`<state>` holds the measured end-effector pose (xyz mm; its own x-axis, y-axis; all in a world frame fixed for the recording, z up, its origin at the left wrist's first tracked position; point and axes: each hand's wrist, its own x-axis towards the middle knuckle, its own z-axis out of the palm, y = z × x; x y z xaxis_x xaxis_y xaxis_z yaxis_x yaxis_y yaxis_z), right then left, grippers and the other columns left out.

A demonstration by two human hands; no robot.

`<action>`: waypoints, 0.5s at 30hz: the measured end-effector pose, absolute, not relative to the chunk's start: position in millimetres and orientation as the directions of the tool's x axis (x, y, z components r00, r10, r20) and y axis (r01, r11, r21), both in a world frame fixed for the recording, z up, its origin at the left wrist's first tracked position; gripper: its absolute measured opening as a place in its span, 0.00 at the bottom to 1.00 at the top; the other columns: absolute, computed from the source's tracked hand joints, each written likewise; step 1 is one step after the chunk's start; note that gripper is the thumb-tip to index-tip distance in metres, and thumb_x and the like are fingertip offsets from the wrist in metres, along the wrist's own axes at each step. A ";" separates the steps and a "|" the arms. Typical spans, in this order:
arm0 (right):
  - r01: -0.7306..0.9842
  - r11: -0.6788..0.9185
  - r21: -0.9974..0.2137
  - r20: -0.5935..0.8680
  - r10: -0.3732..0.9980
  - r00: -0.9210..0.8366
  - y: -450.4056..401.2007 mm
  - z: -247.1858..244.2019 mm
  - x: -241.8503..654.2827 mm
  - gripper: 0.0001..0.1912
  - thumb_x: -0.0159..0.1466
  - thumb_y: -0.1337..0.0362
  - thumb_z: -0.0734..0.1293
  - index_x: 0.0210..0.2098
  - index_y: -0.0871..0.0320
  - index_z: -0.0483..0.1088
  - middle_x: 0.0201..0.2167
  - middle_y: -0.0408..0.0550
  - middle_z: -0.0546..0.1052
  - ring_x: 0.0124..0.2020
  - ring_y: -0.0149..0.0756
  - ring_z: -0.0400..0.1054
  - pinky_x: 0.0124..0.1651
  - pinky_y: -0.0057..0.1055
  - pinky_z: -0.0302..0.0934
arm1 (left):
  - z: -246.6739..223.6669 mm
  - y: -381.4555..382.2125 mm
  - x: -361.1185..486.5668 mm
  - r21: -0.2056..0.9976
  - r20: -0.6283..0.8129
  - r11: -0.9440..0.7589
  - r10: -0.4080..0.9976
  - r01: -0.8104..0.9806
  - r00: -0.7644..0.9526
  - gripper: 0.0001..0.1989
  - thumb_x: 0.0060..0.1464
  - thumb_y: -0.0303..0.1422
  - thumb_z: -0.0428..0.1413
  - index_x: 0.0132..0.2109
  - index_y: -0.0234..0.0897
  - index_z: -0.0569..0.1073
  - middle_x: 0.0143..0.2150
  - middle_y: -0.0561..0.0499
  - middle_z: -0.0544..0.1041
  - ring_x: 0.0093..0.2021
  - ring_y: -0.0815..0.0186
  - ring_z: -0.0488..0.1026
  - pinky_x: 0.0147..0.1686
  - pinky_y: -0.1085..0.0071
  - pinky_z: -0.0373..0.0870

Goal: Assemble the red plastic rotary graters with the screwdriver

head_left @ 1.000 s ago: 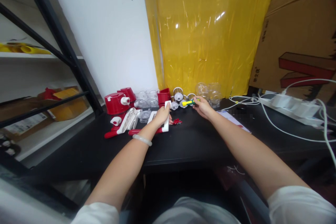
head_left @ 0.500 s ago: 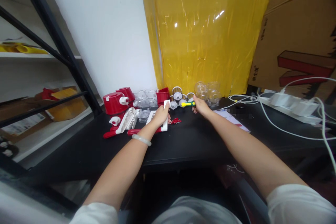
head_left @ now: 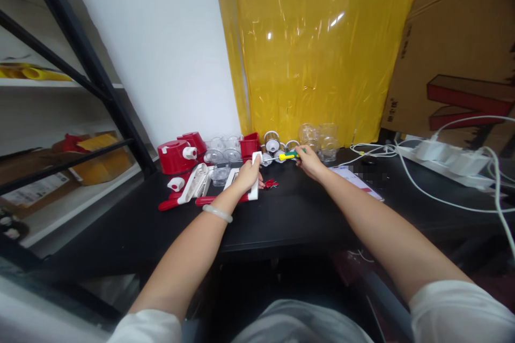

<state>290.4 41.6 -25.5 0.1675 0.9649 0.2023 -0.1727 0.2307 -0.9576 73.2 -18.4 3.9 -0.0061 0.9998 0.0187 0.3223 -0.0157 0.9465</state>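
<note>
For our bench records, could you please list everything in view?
Screwdriver: one, yellow-green, right hand
White piece: one, white, left hand
Small red parts: uncountable, red, beside left hand
Red handles: two, red, left
White parts: several, white, left
Red housings: two, red, back left
Red hopper: one, red, back centre
Metal-rimmed cups: several, silver, back centre
Clear pieces: many, transparent, back
Phone: one, pale screen, right
Cables: several, white, right
Power strip: one, white, right
Sheeting: one, yellow, background
Large carton: one, brown, right
Shelving: one, black and white, far left
Table: one, black, centre
Bangle: one, white, near left hand
Hands: two, bare, centre
</note>
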 end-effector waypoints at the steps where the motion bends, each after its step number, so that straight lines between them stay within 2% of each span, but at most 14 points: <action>1: -0.198 0.233 -0.952 0.202 0.966 0.162 41.3 -25.0 290.2 0.19 0.59 0.49 0.73 0.34 0.53 0.61 0.22 0.34 0.65 0.20 0.25 0.58 0.26 0.24 0.55 | 4.0 -18.3 73.3 0.950 0.013 -0.011 1.000 0.312 -0.004 0.24 0.69 0.55 0.46 0.47 0.37 0.66 0.20 0.56 0.70 0.18 0.64 0.74 0.23 0.71 0.73; 5: -0.255 0.242 -0.936 0.214 0.968 0.134 39.9 -22.6 289.5 0.21 0.56 0.51 0.74 0.36 0.52 0.61 0.25 0.34 0.66 0.23 0.25 0.60 0.29 0.24 0.58 | 4.7 -18.1 73.3 0.956 -0.011 0.012 1.000 0.295 -0.005 0.24 0.69 0.54 0.45 0.46 0.36 0.67 0.19 0.56 0.70 0.18 0.64 0.74 0.23 0.71 0.72; 9: -0.277 0.244 -0.929 0.210 0.967 0.146 40.1 -21.9 289.2 0.16 0.58 0.55 0.72 0.35 0.53 0.62 0.25 0.35 0.67 0.24 0.26 0.62 0.30 0.24 0.59 | 5.5 -18.7 73.5 0.957 -0.012 0.012 1.000 0.288 -0.004 0.22 0.71 0.52 0.44 0.47 0.36 0.67 0.19 0.56 0.70 0.18 0.64 0.73 0.22 0.71 0.72; 11: -0.209 0.257 -0.943 0.225 0.960 0.164 40.4 -22.7 290.6 0.14 0.60 0.55 0.71 0.34 0.53 0.63 0.24 0.36 0.68 0.24 0.27 0.63 0.30 0.25 0.60 | 5.3 -19.1 73.2 0.954 -0.007 0.009 1.000 0.299 -0.005 0.21 0.71 0.51 0.44 0.46 0.36 0.67 0.19 0.55 0.70 0.18 0.63 0.74 0.22 0.71 0.72; 15: 0.090 0.304 -0.949 0.313 0.941 0.128 40.0 -26.4 296.6 0.15 0.67 0.51 0.66 0.31 0.54 0.64 0.18 0.38 0.68 0.20 0.29 0.62 0.28 0.27 0.59 | 4.2 -18.5 70.7 0.924 0.040 -0.032 0.999 0.381 -0.012 0.21 0.72 0.50 0.44 0.43 0.37 0.67 0.18 0.55 0.69 0.18 0.63 0.74 0.22 0.71 0.71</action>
<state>296.6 40.0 -26.4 0.1283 0.9410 0.3133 0.0902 0.3035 -0.9485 70.7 -18.5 4.2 -0.0120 0.9991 0.0396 0.3809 -0.0321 0.9241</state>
